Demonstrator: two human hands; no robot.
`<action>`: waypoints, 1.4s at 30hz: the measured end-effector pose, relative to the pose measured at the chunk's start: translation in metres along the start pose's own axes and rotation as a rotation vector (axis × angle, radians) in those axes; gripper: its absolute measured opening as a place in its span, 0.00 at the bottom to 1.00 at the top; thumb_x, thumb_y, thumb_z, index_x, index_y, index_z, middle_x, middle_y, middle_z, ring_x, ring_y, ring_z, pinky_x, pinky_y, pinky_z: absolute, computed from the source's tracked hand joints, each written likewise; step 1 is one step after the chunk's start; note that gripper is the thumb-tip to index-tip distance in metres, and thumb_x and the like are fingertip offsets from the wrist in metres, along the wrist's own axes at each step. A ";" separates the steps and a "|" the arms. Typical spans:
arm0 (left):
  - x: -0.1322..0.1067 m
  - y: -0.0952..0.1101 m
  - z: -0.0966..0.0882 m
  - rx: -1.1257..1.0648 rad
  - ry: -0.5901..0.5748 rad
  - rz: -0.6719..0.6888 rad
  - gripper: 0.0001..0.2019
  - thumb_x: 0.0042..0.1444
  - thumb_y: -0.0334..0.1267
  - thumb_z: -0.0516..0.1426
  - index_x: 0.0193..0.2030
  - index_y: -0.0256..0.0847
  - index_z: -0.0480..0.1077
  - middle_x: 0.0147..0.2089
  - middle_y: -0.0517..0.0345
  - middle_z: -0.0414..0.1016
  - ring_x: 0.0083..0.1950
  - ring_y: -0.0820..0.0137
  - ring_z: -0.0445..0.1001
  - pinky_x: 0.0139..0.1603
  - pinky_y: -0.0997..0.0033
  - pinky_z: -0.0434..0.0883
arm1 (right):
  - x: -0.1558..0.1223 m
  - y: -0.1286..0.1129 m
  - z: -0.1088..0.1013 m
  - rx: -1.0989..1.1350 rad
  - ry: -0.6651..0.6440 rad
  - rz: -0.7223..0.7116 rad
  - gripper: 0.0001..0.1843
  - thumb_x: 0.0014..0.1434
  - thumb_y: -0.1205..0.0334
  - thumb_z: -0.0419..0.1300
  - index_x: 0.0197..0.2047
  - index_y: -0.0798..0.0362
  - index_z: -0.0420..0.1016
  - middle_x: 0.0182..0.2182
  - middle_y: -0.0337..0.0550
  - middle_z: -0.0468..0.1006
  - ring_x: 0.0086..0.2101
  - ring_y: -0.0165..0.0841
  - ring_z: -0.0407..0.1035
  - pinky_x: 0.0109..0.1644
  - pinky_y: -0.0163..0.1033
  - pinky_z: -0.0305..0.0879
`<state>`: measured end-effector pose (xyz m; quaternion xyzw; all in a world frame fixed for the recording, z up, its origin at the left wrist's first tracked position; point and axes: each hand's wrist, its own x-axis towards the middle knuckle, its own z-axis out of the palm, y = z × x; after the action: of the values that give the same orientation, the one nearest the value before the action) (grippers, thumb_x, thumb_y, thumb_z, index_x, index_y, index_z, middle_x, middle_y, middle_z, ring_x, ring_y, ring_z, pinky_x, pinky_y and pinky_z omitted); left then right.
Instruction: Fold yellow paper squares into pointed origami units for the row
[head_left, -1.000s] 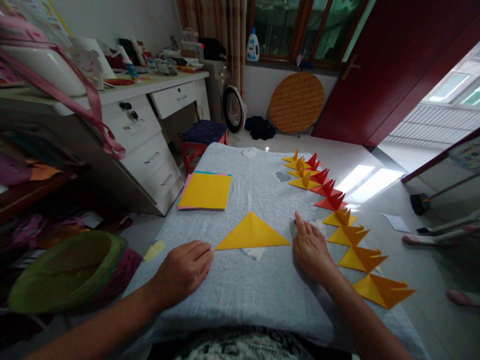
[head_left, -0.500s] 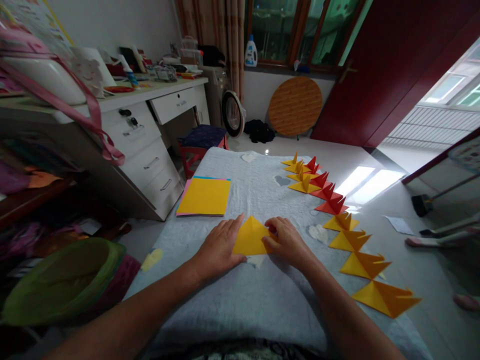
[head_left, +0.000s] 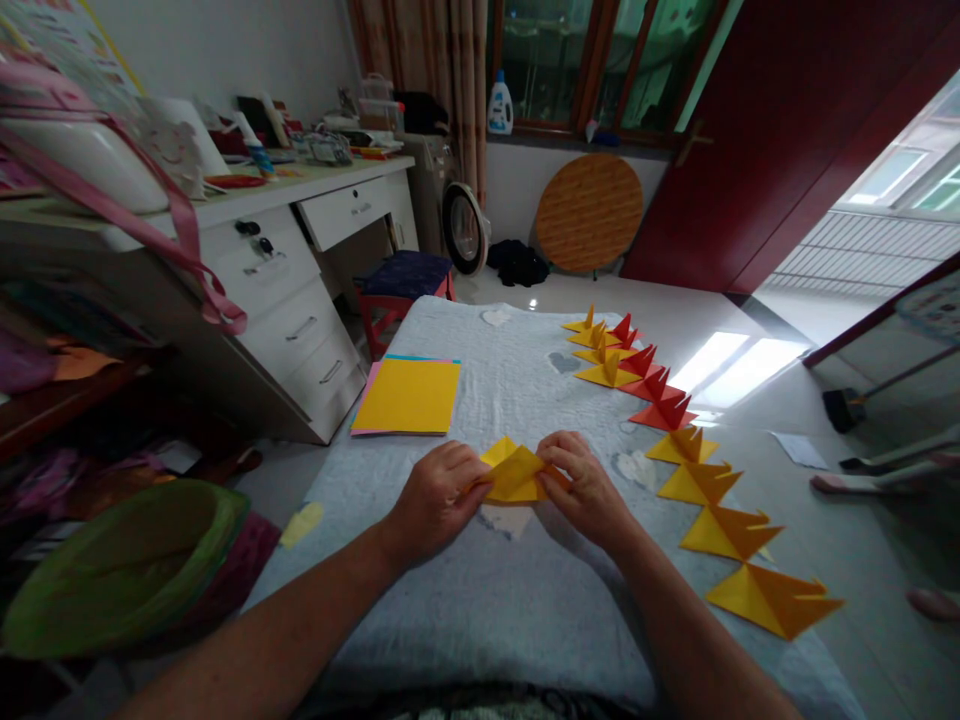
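A folded yellow paper [head_left: 513, 472] lies on the light blue cloth-covered table [head_left: 480, 590], partly lifted between both hands. My left hand [head_left: 435, 495] pinches its left side with fingers curled. My right hand [head_left: 589, 488] pinches its right side the same way. A stack of square paper sheets [head_left: 407, 396], yellow on top, lies farther back to the left. Down the right edge runs a row of folded paper shapes [head_left: 694, 478], several yellow and several red.
A white desk with drawers [head_left: 300, 290] stands to the left, a red stool [head_left: 397, 290] behind the table. A green bag [head_left: 120, 560] sits low at the left. A round wooden board [head_left: 592, 210] leans on the far wall. Someone's feet [head_left: 847, 483] show at the right.
A second ago both hands lay flat beside the flat yellow triangle. They moved in onto it, and now pinch and lift it into a smaller folded shape.
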<state>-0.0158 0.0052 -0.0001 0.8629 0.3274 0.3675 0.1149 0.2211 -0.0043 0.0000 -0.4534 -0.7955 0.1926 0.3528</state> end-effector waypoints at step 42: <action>-0.006 0.004 -0.002 0.050 0.134 0.165 0.07 0.60 0.26 0.57 0.40 0.41 0.71 0.46 0.51 0.77 0.49 0.66 0.75 0.52 0.63 0.76 | -0.012 -0.009 -0.018 -0.400 0.204 -0.123 0.10 0.58 0.73 0.57 0.37 0.48 0.74 0.48 0.44 0.78 0.54 0.42 0.66 0.62 0.54 0.57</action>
<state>-0.0187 -0.0017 -0.0003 0.8631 0.2712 0.4241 0.0405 0.2331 -0.0199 0.0136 -0.4821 -0.8042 -0.0376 0.3455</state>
